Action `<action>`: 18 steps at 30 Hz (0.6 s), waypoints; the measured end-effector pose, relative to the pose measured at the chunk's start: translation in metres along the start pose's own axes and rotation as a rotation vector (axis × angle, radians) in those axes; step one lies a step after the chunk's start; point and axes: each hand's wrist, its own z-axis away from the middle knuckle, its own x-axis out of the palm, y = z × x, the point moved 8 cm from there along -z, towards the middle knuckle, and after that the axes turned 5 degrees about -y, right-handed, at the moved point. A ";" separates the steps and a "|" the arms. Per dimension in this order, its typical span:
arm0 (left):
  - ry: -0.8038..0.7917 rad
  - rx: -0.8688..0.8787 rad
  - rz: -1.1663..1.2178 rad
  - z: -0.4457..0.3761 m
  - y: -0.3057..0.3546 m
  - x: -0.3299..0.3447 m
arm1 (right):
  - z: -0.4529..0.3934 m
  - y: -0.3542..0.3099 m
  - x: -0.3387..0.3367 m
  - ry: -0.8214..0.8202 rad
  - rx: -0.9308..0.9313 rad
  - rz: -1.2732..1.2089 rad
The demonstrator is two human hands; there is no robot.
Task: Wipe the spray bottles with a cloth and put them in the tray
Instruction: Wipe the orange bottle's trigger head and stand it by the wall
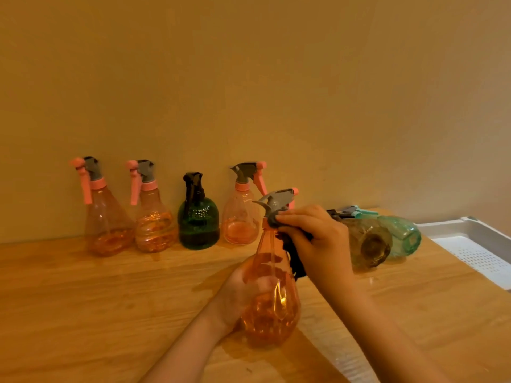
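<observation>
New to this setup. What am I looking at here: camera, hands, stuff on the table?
There is no robot: one wide-angle camera on a person's head looks forward and down at their bare hands. The left hand grips the body of an orange bottle, held above the wooden table. The right hand presses a dark cloth round the bottle's neck, under the grey spray head. Four bottles stand along the wall: three orange ones and a green bottle. To the right two more lie on their sides, a brownish bottle and a teal bottle. The white tray at the right edge shows nothing in it so far.
</observation>
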 end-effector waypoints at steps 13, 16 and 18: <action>-0.038 0.043 -0.066 0.004 0.010 -0.002 | 0.005 0.009 0.001 0.027 0.033 -0.013; -0.075 0.022 -0.129 0.003 0.009 0.001 | -0.001 0.018 -0.020 0.112 0.079 -0.017; -0.087 0.025 -0.159 0.003 0.009 0.003 | -0.012 0.020 -0.027 0.136 0.089 -0.008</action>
